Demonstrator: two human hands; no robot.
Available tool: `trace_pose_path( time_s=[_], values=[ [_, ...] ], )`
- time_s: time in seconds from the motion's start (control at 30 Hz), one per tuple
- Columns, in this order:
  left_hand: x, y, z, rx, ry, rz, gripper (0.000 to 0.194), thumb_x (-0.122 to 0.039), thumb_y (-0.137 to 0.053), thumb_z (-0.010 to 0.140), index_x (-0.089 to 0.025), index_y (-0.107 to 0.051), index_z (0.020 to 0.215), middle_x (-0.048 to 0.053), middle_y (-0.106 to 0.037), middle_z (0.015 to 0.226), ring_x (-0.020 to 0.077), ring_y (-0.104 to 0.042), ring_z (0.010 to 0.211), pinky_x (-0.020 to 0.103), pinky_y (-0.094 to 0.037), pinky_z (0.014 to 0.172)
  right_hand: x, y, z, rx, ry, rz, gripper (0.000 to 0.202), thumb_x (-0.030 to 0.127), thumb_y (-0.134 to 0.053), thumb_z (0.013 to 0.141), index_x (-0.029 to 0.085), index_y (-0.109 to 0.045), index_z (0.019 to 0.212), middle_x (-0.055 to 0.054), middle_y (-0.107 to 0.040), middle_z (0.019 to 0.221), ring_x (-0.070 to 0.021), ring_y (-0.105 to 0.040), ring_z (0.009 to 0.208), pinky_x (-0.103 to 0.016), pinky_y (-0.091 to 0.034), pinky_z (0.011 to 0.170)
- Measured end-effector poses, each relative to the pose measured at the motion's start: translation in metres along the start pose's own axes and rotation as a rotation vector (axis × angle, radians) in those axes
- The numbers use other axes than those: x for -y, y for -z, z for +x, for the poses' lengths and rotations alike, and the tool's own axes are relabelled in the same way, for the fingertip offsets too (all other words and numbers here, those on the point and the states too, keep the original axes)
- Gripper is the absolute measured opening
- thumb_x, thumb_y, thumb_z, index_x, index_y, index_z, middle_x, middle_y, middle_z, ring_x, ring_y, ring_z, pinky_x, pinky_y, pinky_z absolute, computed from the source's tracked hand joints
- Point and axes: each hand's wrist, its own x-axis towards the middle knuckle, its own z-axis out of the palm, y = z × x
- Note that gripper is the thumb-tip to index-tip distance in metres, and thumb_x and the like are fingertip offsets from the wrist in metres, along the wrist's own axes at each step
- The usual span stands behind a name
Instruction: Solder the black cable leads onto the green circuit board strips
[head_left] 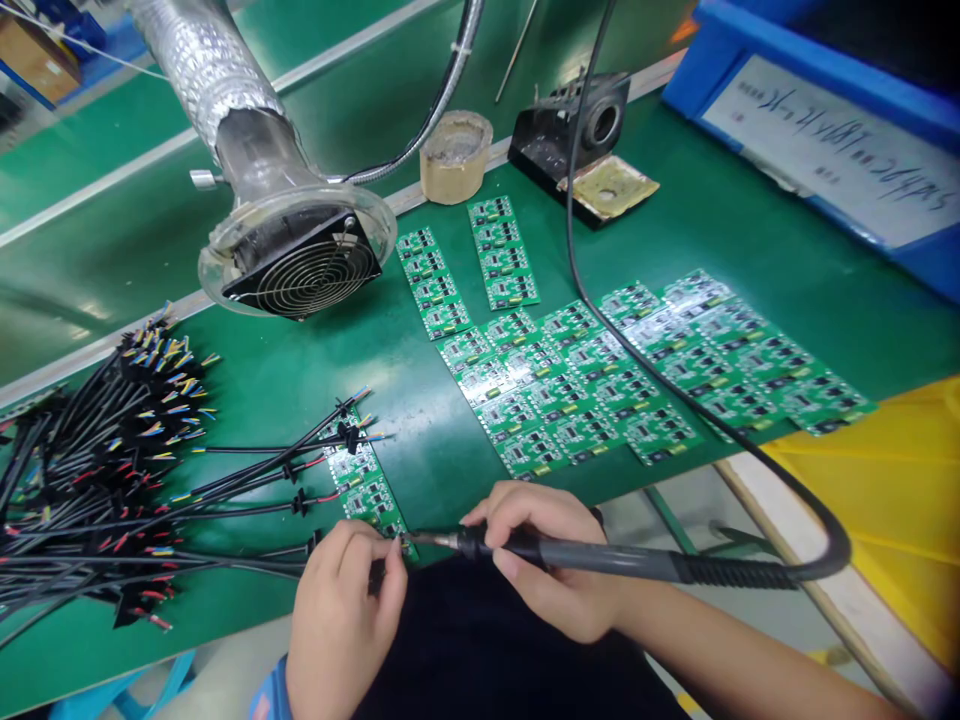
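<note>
My right hand (555,560) is closed around the grip of a soldering iron (622,560), whose metal tip points left at the near end of a green circuit board strip (367,485). Beside that tip, my left hand (349,600) is pinched at the board's edge on a black cable, its end hidden by the fingers. Several black cables (255,480) with red or coloured wire ends and black grommets reach from the left onto this strip. Some red wire ends touch the board's left edge.
A cable bundle (112,450) lies at left. Rows of circuit boards (570,400) cover the table's right middle. Behind are a fume extractor (307,270), a cardboard ring (454,160), an iron stand (577,130) and a blue bin (825,130). The iron's cord loops across the right; a yellow bin (885,500) stands there.
</note>
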Motion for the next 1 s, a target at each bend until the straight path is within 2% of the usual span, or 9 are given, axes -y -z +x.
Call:
trace_pose_path(
  time_s=[0.23,0.4,0.57,0.7,0.83,1.0],
  values=[
    [-0.002,-0.002,0.0,-0.02,0.053,0.002,0.009,-0.016,-0.049,0.083,-0.02,-0.049,0.075,0.001,-0.053,0.073,0.0147,-0.055,0.067,0.028,-0.045,0.062,0.001,0.001,0.0,0.012,-0.003,-0.003,0.008,0.016,-0.051,0.073,0.021,-0.053,0.078,0.0,-0.053,0.06,-0.0143,-0.056,0.055,-0.029,-0.052,0.054],
    [-0.004,-0.001,-0.001,-0.018,0.073,0.019,0.008,-0.017,-0.049,0.083,-0.02,-0.05,0.075,0.002,-0.052,0.075,0.0149,-0.055,0.068,0.028,-0.046,0.062,0.002,0.003,-0.002,-0.069,-0.027,0.092,0.004,0.02,-0.051,0.078,0.021,-0.055,0.08,0.0,-0.051,0.062,-0.0142,-0.056,0.056,-0.031,-0.053,0.055],
    [-0.006,0.001,-0.001,-0.043,0.094,0.094,0.007,-0.022,-0.048,0.084,-0.02,-0.053,0.079,0.007,-0.05,0.092,0.0188,-0.059,0.082,0.03,-0.05,0.063,0.003,0.004,0.0,-0.045,-0.029,0.072,0.006,0.017,-0.051,0.077,0.02,-0.055,0.08,-0.001,-0.053,0.063,-0.0149,-0.057,0.058,-0.032,-0.053,0.055],
    [-0.005,0.005,-0.001,0.023,0.088,0.084,0.011,-0.021,-0.044,0.086,-0.021,-0.054,0.083,0.01,-0.049,0.106,0.021,-0.06,0.091,0.032,-0.053,0.068,0.002,0.003,0.002,-0.024,-0.017,0.032,0.011,0.013,-0.05,0.073,0.02,-0.054,0.079,-0.001,-0.053,0.063,-0.0155,-0.058,0.059,-0.031,-0.052,0.056],
    [-0.001,0.009,-0.001,0.098,0.046,0.045,0.012,-0.021,-0.043,0.088,-0.021,-0.055,0.089,0.01,-0.052,0.104,0.0215,-0.06,0.095,0.032,-0.054,0.073,0.002,0.002,0.002,-0.012,-0.019,-0.009,0.012,0.011,-0.05,0.071,0.02,-0.054,0.079,-0.001,-0.054,0.062,-0.0153,-0.058,0.058,-0.03,-0.052,0.055],
    [0.002,0.008,0.001,0.103,0.027,0.049,0.011,-0.02,-0.041,0.088,-0.02,-0.053,0.089,0.008,-0.053,0.099,0.021,-0.06,0.094,0.036,-0.053,0.079,0.001,0.0,0.002,0.004,-0.021,-0.042,0.013,0.011,-0.05,0.071,0.021,-0.053,0.08,0.0,-0.054,0.063,-0.0144,-0.056,0.058,-0.029,-0.051,0.055]
  ],
)
